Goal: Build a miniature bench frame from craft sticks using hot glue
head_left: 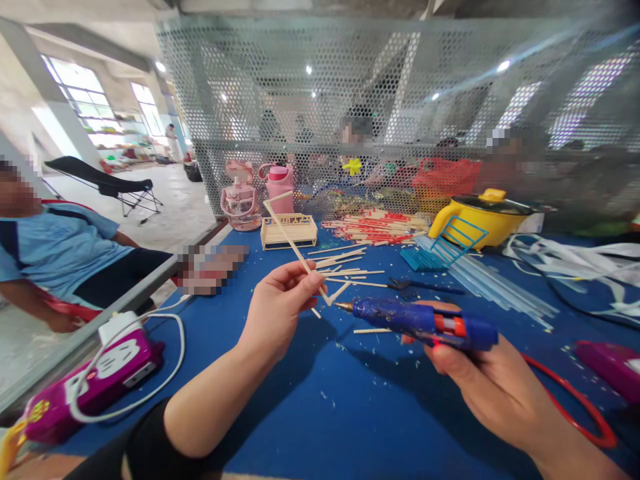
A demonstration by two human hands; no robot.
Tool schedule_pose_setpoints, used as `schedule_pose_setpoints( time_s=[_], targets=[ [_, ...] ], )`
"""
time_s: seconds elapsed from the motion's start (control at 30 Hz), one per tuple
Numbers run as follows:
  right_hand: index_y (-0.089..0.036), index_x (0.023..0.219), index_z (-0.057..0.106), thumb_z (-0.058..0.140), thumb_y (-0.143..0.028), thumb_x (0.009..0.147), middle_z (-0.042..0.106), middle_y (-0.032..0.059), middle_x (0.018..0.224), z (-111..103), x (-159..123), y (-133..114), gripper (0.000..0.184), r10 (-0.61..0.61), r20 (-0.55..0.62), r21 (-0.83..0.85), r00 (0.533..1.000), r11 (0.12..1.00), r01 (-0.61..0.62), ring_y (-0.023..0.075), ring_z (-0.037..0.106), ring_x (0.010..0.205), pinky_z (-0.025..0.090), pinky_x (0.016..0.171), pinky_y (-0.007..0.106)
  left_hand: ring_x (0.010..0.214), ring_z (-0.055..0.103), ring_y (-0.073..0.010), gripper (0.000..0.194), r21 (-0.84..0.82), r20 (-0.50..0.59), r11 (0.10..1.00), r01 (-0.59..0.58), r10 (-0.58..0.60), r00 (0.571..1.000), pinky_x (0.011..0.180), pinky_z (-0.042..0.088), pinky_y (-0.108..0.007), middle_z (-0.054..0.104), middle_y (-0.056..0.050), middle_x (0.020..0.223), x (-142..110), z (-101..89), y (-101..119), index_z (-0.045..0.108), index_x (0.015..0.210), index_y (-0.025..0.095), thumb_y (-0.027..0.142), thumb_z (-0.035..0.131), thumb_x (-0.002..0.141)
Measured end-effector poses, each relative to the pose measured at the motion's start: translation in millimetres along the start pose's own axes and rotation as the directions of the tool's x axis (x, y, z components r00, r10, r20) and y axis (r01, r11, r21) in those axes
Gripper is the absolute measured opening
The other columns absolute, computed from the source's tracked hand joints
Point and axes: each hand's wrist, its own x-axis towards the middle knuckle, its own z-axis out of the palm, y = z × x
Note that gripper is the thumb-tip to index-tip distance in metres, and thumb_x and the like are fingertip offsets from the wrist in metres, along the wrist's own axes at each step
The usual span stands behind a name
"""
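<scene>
My left hand [281, 303] pinches a thin wooden stick piece [293, 241], a long stick with a short one joined at its lower end in a V. My right hand [480, 380] grips a blue glue gun [425, 321] with an orange trigger; its brass nozzle points left and sits just beside the joint of the sticks. Both hands hover above the blue table [350, 407].
Loose wooden sticks [345, 263], a small stick-built box [289, 231], red-tipped sticks [375, 227], clear glue rods [495, 283], a yellow pot [483, 217] and pink bottles [241, 197] lie beyond. A purple power strip [100, 377] sits left. A person sits at far left; others behind the mesh screen.
</scene>
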Motion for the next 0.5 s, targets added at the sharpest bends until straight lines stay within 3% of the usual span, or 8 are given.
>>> schedule_pose_setpoints(
  time_s=[0.13, 0.33, 0.5],
  targets=[
    [-0.031, 0.122, 0.051, 0.05, -0.038, 0.086, 0.067, 0.0053, 0.091, 0.3, 0.9, -2.7, 0.037, -0.042, -0.026, -0.092, 0.999, 0.995, 0.04, 0.0183, 0.059, 0.059, 0.05, 0.055, 0.03, 0.064, 0.061, -0.0086, 0.033, -0.005, 0.01, 1.0, 0.001, 0.0, 1.0, 0.054, 0.046, -0.015, 0.067, 0.0, 0.071, 0.3, -0.6, -0.9, 0.066, 0.089, 0.017, 0.033, 0.078, 0.062],
    [-0.031, 0.121, 0.052, 0.049, -0.035, 0.087, 0.067, 0.0033, 0.084, 0.8, 2.6, -4.6, 0.034, -0.071, -0.023, -0.123, 0.997, 0.99, 0.068, 0.0175, 0.059, 0.058, 0.052, 0.063, 0.032, 0.064, 0.061, -0.009, 0.033, 0.004, 0.015, 1.0, 0.003, -0.003, 1.0, 0.054, 0.046, -0.015, 0.068, 0.0, 0.07, -0.3, 0.1, -0.9, 0.066, 0.088, 0.017, 0.034, 0.078, 0.062],
    [-0.028, 0.115, 0.056, 0.048, -0.038, 0.086, 0.067, 0.0062, 0.094, 0.8, 4.1, -7.6, 0.031, -0.092, -0.016, -0.171, 0.996, 0.981, 0.088, 0.0198, 0.061, 0.064, 0.052, 0.066, 0.034, 0.065, 0.062, -0.0087, 0.032, 0.017, 0.022, 1.0, 0.005, -0.006, 1.0, 0.055, 0.046, -0.015, 0.068, 0.0, 0.072, -0.7, 0.1, -1.6, 0.065, 0.088, 0.018, 0.034, 0.077, 0.063]
  ],
)
